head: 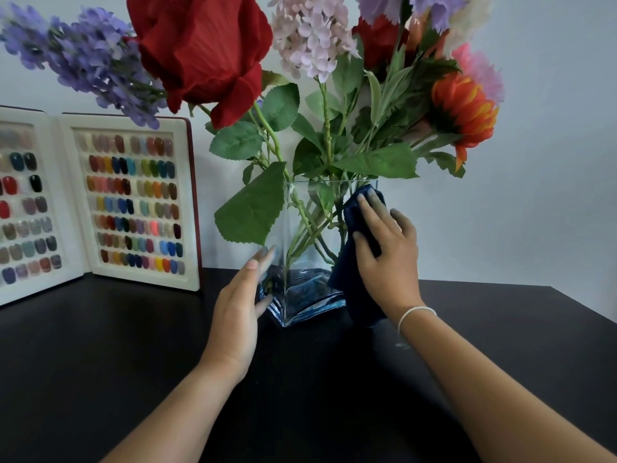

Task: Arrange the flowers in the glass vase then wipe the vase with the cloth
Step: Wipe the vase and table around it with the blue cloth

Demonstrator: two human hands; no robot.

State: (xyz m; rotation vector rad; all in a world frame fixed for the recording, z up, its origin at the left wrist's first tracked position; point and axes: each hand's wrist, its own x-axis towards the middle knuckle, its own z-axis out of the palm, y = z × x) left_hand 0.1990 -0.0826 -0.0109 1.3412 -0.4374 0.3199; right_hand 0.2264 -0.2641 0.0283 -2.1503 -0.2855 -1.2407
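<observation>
1. The vase [300,295], square and of clear glass with a blue-tinted base, stands upright on the dark table [100,379], close to the pale wall [551,162] and near the middle of the view.
2. The flowers [320,38] are all in the vase, their green stems crossing inside the glass and spreading wide above the rim.
3. Among them a big red rose [200,51] leans left, a purple spray [83,58] reaches further left, a pale pink cluster stands in the centre, and an orange bloom [464,111] hangs to the right with a pink one behind it.
4. A broad green leaf [253,208] droops outside the vase's left face.
5. The cloth [357,262], dark blue, lies against the vase's right face from near the rim down to the table.
6. The right hand [384,252] presses the cloth flat to the glass with fingers spread and nearly straight; it does not curl round the cloth.
7. A thin white band [415,314] circles the right wrist.
8. The left hand [240,295] is held flat beside the vase's lower left face, fingers straight and together, the fingertips at the glass; they are blurred, so whether they touch it cannot be told. It holds nothing.
9. At the left, a white display book [133,202] of coloured nail samples stands open against the wall, well apart from the vase.
</observation>
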